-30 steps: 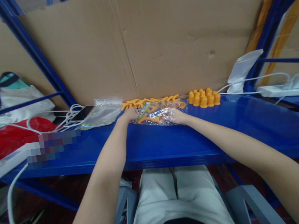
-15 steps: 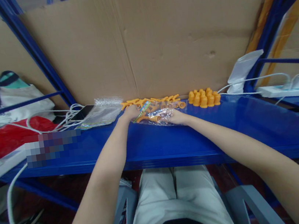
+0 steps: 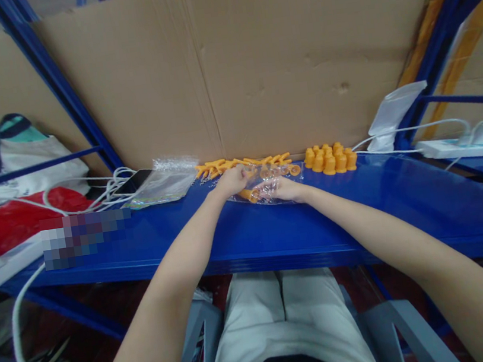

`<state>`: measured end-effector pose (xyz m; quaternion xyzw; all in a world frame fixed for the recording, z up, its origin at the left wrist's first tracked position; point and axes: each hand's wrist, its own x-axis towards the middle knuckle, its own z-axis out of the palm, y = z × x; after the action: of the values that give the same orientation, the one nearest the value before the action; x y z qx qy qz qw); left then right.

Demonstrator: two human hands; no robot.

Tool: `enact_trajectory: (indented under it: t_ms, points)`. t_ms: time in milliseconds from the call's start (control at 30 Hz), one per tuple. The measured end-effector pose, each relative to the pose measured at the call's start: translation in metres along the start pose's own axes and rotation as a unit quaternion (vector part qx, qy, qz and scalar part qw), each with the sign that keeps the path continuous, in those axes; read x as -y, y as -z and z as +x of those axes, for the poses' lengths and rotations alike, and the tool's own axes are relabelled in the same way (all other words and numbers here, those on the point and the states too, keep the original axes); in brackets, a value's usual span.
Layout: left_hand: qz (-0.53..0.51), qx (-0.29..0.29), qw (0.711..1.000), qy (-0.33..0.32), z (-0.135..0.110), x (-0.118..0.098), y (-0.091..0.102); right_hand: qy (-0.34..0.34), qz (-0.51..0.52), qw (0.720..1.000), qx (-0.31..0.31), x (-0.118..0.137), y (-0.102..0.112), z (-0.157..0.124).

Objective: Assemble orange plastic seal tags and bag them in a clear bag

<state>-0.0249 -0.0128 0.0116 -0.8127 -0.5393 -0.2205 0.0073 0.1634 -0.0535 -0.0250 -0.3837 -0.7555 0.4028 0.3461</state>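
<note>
Blue shelf [image 3: 361,200]; clear bag [image 3: 277,172] half hidden by left hand [image 3: 235,180]

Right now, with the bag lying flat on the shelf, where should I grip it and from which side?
Probably pinch the bag at its left edge, by your left hand, coming from the near side. It lies flat on the shelf, and orange pieces bulge its middle near the right hand, so an edge offers thin film to pinch.
</note>
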Motion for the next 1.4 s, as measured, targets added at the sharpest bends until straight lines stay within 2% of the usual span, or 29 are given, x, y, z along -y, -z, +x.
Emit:
enact_trajectory:
  t_ms: [167,400,633,700,767,900,1000,1067,1133,1267,1400]
  points:
    - [0.023,0.002,0.999,-0.027,-0.002,-0.007,-0.005,-0.002,0.023,1.000,0.005,0.002,0.001,-0.001]
    - [0.042,0.032,0.998,-0.024,-0.002,-0.008,-0.005,-0.013,0.036,0.999,0.027,0.002,0.002,-0.001]
    - [0.073,0.137,0.988,-0.003,0.001,-0.002,0.003,0.038,0.015,0.999,0.024,0.008,-0.001,-0.002]
    - [0.079,0.154,0.985,0.006,0.000,-0.002,0.007,0.061,-0.011,0.998,-0.023,0.012,0.001,0.000]
    - [0.085,0.159,0.983,0.020,-0.002,-0.003,0.010,0.079,-0.019,0.990,-0.117,0.015,0.008,0.002]
    - [0.090,0.147,0.985,0.024,-0.004,-0.002,0.014,0.075,-0.012,0.939,-0.335,0.013,0.036,0.004]
    - [0.097,0.145,0.984,0.031,-0.003,0.001,0.014,0.029,-0.079,0.899,-0.430,0.003,0.061,0.004]
    - [0.095,0.150,0.983,0.036,-0.003,0.002,0.014,0.001,-0.160,0.893,-0.421,-0.006,0.072,0.004]
    - [0.090,0.153,0.983,0.035,-0.002,0.003,0.015,-0.048,-0.243,0.894,-0.373,-0.014,0.078,0.003]
    - [0.089,0.154,0.983,0.044,-0.003,0.001,0.015,-0.145,-0.339,0.888,-0.275,-0.015,0.072,-0.003]
    - [0.099,0.148,0.983,0.041,-0.004,-0.001,0.016,-0.194,-0.432,0.850,-0.229,0.000,0.062,-0.009]
